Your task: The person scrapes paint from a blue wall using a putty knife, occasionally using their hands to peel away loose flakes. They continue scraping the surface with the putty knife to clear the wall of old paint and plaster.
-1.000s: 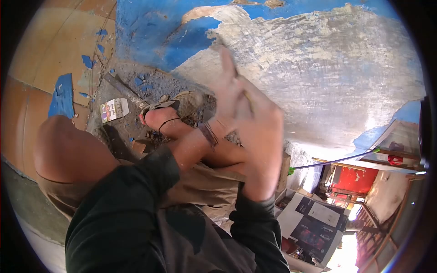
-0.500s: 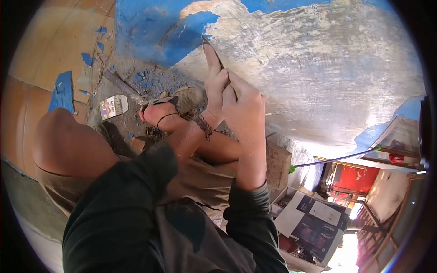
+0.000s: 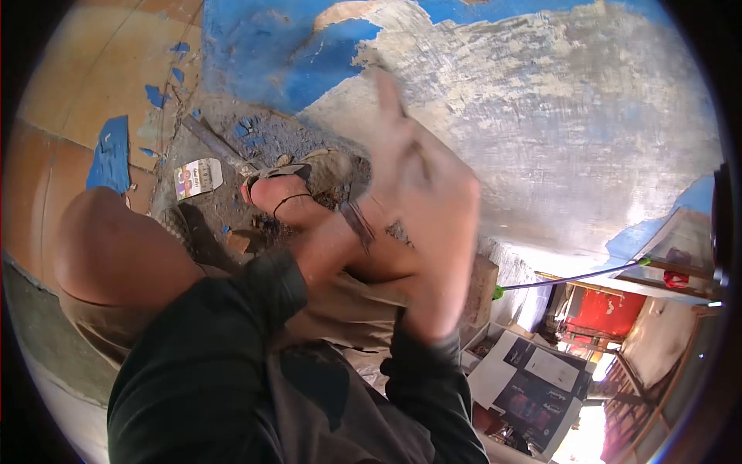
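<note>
Both of my hands are closed together in front of the wall [image 3: 572, 116], smeared by motion. My left hand [image 3: 393, 147], with a bracelet [image 3: 358, 224] at the wrist, has its index finger stretched along a thin dark pointed blade [image 3: 376, 60]. My right hand [image 3: 444, 189] is wrapped round the same tool, pressed against the left; its handle is hidden by the fingers. The blade's tip lies over the ragged edge between peeling blue paint [image 3: 255, 62] and bare, scratched whitish plaster.
Rubble and blue paint flakes [image 3: 246, 127] lie on the floor around my foot [image 3: 282, 189]. A printed packet [image 3: 198, 179] and a large blue paint chip [image 3: 110, 155] are at the left. At lower right stand a printed carton [image 3: 533, 387] and a purple rod [image 3: 572, 274].
Both hands and the blade have moved right and slightly down along the wall. The view has shifted a little too.
</note>
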Demonstrator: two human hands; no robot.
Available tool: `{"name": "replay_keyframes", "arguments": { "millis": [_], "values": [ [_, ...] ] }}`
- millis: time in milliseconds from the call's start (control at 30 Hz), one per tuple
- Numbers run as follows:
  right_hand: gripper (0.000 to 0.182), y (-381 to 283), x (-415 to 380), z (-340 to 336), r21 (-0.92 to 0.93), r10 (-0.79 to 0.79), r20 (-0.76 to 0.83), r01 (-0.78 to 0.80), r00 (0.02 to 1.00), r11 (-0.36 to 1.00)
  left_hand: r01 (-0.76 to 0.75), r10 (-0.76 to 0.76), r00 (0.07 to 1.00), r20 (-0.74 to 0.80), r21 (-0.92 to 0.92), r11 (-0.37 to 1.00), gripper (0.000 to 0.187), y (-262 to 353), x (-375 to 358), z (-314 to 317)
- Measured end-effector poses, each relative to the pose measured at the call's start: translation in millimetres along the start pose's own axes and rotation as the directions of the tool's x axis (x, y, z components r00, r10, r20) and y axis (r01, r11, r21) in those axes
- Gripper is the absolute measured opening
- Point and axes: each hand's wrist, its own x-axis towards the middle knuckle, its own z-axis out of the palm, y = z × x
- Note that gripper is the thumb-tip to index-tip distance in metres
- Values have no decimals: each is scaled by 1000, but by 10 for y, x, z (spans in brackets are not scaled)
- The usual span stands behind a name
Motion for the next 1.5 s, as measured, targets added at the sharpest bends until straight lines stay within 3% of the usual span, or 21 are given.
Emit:
{"name": "replay_keyframes", "arguments": {
  "millis": [67,200,233,267,433,467,533,567,633,667,733,867,933,1100,1133,1167,1200,1267,1367,1467,1500],
  "values": [
    [30,17,122,180,-216,-63,79,79,995,973,-43,43,999,16,-5,999,74,-22,-10,-43],
    [30,41,-60,-48,-57,-31,-16,30,999,998,-100,101,995,26,-12,995,76,-112,-7,-119],
    [30,89,-34,-43,-46,-29,-23,28,999,999,-32,37,999,16,-245,969,67,-146,-17,-64],
    [30,108,-4,29,-51,-30,-15,29,999,998,-25,29,1000,12,-243,970,67,-174,-64,-64],
    [28,112,-1,175,-174,-65,29,69,997,982,507,-427,856,291,-630,589,72,-79,13,-345],
    [28,141,-25,150,-176,-67,30,71,997,982,506,-427,857,288,-632,588,72,-137,-9,-248],
    [28,189,-27,118,-43,-71,-23,70,997,997,102,-110,994,11,-475,874,65,-280,-15,-1],
    [28,190,-17,161,-49,-62,-19,61,998,997,113,-120,993,16,-477,872,65,-324,-88,-51],
    [29,168,71,299,-243,-96,99,117,990,963,446,-316,889,330,-780,440,66,-303,-29,-346],
    [29,173,31,263,-240,-103,97,124,990,963,439,-311,893,325,-781,444,66,-240,-9,-355],
    [30,211,-91,134,-100,-32,-30,29,999,995,387,-302,920,251,-455,802,67,-61,-3,-321],
    [29,239,-45,110,32,-70,-83,73,994,997,329,-218,942,255,-576,748,76,129,39,-272],
    [31,128,54,248,-126,-126,34,129,991,984,183,-116,976,184,-400,898,73,111,24,-287],
    [29,222,-18,26,111,-23,-36,27,999,993,-132,131,991,26,54,990,67,5,126,-326],
    [29,177,-1,91,106,-18,-29,21,999,994,-123,121,992,27,54,991,67,-24,144,-388],
    [29,98,44,210,-4,-36,-1,36,999,999,116,-97,992,84,-260,959,69,-98,192,-477],
    [28,55,72,271,-109,-55,25,58,998,992,342,-276,940,202,-524,780,72,-136,229,-522],
    [30,146,21,224,-138,-175,8,175,985,975,314,-227,948,222,-552,773,73,-40,213,-471],
    [31,188,-74,-6,155,30,-36,-24,999,988,204,-65,965,255,-572,794,75,191,124,-457],
    [34,118,9,250,4,-127,-62,127,990,992,219,-54,943,327,-491,843,75,-182,182,-496],
    [34,99,-13,299,-50,-158,-84,154,984,987,305,-199,952,234,-648,698,73,-151,241,-515]
  ]
}}
